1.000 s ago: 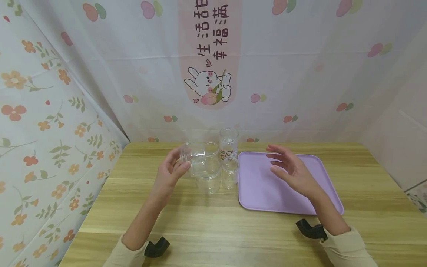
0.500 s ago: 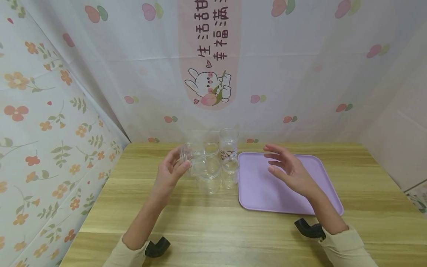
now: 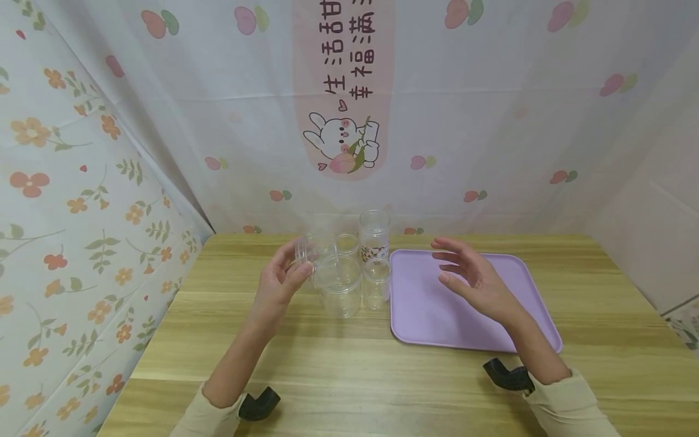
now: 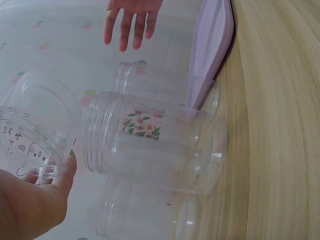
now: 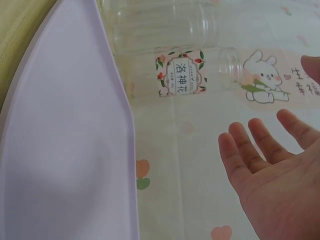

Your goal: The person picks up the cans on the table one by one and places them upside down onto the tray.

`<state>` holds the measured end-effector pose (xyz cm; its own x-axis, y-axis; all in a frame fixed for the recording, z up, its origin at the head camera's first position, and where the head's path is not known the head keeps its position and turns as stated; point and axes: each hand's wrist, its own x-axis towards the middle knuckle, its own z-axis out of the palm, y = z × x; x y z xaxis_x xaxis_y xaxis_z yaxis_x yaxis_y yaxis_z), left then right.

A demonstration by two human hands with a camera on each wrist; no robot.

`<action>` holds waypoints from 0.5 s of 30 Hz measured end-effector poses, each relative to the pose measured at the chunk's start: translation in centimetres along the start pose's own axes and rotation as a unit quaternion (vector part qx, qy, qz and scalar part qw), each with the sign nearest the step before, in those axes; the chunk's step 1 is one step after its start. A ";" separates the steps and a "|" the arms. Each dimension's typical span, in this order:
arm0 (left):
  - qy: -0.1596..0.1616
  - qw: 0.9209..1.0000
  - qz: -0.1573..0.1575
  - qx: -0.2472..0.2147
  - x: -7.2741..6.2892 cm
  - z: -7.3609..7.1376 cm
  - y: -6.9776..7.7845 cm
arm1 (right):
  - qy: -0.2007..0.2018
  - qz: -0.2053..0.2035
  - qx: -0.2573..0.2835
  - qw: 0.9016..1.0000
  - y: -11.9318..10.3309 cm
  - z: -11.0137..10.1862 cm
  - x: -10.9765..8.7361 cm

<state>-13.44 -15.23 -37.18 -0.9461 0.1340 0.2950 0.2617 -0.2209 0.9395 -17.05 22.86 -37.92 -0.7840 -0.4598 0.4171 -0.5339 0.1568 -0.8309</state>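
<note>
My left hand (image 3: 280, 278) grips a clear plastic jar (image 3: 321, 252) by its threaded mouth, thumb on the near side. The jar lies tipped sideways above the table; in the left wrist view the held jar (image 4: 45, 107) is apart from the standing ones. Just right of it stands a wide clear jar (image 3: 341, 302), with a narrower clear jar (image 3: 377, 294) beside that. Behind them are a taller jar with a floral label (image 3: 374, 252) and another clear jar (image 3: 347, 244). My right hand (image 3: 476, 284) hovers over a purple tray (image 3: 426, 318), fingers spread and holding nothing.
The wooden table (image 3: 349, 376) ends at a patterned cloth backdrop (image 3: 491, 133). A floral cloth (image 3: 98, 255) hangs along the left side. The tray's left edge lies close to the narrower jar. Black curved pieces (image 3: 259, 404) stick out by both sleeves.
My right hand has shifted very slightly left. The left hand keeps its hold on the jar and stays nearly still; the standing jars and tray have not moved.
</note>
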 end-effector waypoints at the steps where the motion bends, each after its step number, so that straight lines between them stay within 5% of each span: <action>1: -0.001 1.000 0.001 0.000 0.0 0.0 0.0 | -0.001 0.000 -0.001 1.000 0.0 0.0 0.0; 15: -0.005 1.000 0.001 0.002 0.1 0.1 0.0 | -0.005 0.004 -0.004 1.000 -0.1 -0.2 0.1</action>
<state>-13.52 -15.12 -37.16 -0.9433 0.1434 0.2995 0.2650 -0.2183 0.9392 -17.18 22.94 -37.74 -0.7853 -0.4672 0.4061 -0.5296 0.1674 -0.8316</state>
